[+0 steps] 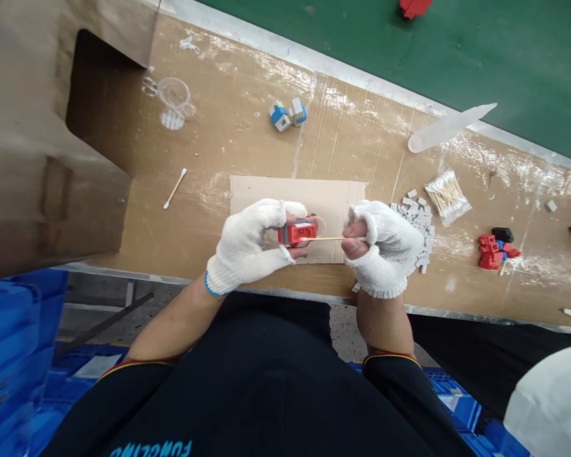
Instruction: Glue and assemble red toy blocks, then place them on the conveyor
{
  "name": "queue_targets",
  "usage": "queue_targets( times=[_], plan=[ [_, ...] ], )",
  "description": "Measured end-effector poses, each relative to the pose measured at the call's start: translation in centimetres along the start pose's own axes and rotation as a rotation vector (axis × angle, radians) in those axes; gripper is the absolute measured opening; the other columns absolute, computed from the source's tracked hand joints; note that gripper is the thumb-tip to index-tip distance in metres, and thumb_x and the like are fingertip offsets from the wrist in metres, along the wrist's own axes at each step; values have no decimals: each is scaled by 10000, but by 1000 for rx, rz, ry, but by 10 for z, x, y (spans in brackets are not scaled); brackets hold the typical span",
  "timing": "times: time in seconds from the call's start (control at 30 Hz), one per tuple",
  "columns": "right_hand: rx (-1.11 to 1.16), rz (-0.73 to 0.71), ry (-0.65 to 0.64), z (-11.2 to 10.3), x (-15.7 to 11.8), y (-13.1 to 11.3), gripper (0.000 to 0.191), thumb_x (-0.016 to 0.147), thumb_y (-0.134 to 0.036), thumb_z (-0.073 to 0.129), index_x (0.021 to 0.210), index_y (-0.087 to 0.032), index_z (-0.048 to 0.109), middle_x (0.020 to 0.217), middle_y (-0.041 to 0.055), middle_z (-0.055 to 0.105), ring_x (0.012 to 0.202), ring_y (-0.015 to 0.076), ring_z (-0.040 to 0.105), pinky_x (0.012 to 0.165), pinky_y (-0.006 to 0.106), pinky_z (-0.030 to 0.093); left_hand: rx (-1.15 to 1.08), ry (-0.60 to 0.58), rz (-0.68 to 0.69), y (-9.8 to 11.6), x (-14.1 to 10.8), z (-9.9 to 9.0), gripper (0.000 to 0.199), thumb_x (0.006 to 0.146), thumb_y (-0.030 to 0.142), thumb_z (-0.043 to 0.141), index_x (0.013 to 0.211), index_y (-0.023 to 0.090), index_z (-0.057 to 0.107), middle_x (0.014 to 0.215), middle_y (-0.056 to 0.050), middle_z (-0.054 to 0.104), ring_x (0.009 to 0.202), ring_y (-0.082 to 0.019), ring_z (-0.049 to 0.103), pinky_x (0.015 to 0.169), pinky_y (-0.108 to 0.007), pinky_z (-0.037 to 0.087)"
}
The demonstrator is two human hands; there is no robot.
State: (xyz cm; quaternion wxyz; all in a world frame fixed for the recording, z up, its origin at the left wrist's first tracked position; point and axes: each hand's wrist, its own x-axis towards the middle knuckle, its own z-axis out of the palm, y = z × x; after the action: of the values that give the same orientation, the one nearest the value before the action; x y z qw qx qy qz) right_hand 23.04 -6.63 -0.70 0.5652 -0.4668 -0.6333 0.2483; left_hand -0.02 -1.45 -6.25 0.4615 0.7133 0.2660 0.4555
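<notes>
My left hand [252, 238], in a white glove with bare fingertips, grips a small red and grey plastic part [297, 233] by its sides, its hollow face turned up. In my gloved right hand [380, 244] a cotton swab [330, 238] is pinched between thumb and fingers. The swab's far end reaches into the red part's recess; the tip itself is hard to make out. Both hands are above a cardboard sheet [261, 186]. Just beyond my right hand lies a pile of small grey pieces [421, 219], partly hidden by the glove.
A bag of cotton swabs [448, 197], a white bottle [450, 129] and red parts [492, 251] lie to the right. Two blue-white parts [288, 114] sit ahead. Leftward are a loose swab [175, 188], a clear cup [174, 94] and a metal housing [42, 139]. A person's white cap [552, 400] shows lower right.
</notes>
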Motion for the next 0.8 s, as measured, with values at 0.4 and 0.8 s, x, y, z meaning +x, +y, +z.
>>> queue_targets(
  times=[0.4, 0.8],
  plan=[
    [-100, 58, -25, 0, -1, -2, 381, 1067, -494, 817, 760, -279, 749, 701, -4, 712, 624, 181, 655, 610, 367, 600, -47, -23, -40, 6, 1, 1, 378, 908, 288, 1031, 1235, 239, 847, 1305, -126, 914, 1146, -332, 914, 1004, -504, 801],
    [-147, -32, 21, 3, 1, -1, 327, 1066, -419, 825, 781, -277, 749, 698, -17, 726, 594, 169, 659, 583, 347, 579, -71, -22, -69, 5, -3, 3, 501, 826, 232, 1079, 1262, 247, 831, 1305, -100, 913, 1114, -322, 926, 1004, -459, 808]
  ],
)
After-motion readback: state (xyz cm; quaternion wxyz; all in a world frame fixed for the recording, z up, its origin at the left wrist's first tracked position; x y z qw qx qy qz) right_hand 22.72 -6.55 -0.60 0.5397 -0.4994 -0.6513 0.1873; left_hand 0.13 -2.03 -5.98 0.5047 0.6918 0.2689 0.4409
